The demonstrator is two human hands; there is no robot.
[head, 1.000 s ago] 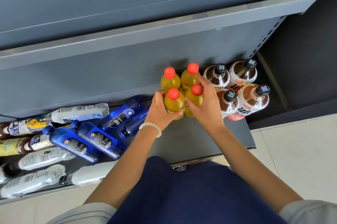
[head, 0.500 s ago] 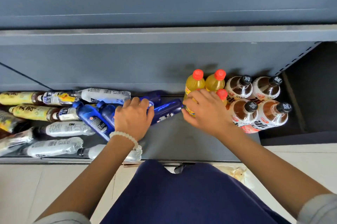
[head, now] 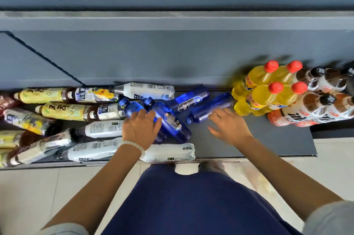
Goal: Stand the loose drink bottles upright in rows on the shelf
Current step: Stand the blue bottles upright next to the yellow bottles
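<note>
Left hand, with a white bead bracelet at the wrist, lies palm-down over two translucent blue plastic bottles lying side by side; fingers curl over the nearer one, so it reads as grasping, though whether the grip has closed underneath I cannot tell. Right hand is released, fingers spread, fingertips at or just short of a third translucent blue bottle lying caps-toward-me; contact not resolvable.

Task items: fourth blue bottle lies behind these. Four yellow juice bottles with red caps stand upright in a two-by-two block at right, touching the brown-and-white black-capped bottles beyond them. White-labelled bottles and yellow-labelled tea bottles lie loose at left on the dark grey shelf.

Risks, as judgement:
- Blue bottles are round and smooth; lifting one could roll its neighbour toward the shelf's front edge.
- A white-labelled bottle lies along that front lip and could be nudged off.
- Right hand's bottle lies just beside the yellow block; swinging it upright carelessly could topple the standing rows.

Change from half a second earlier: right hand has left the yellow block and moved toward the blue bottle; all four red caps are now uncovered. Left hand sits further onto the blue pair. View shifted leftward.
</note>
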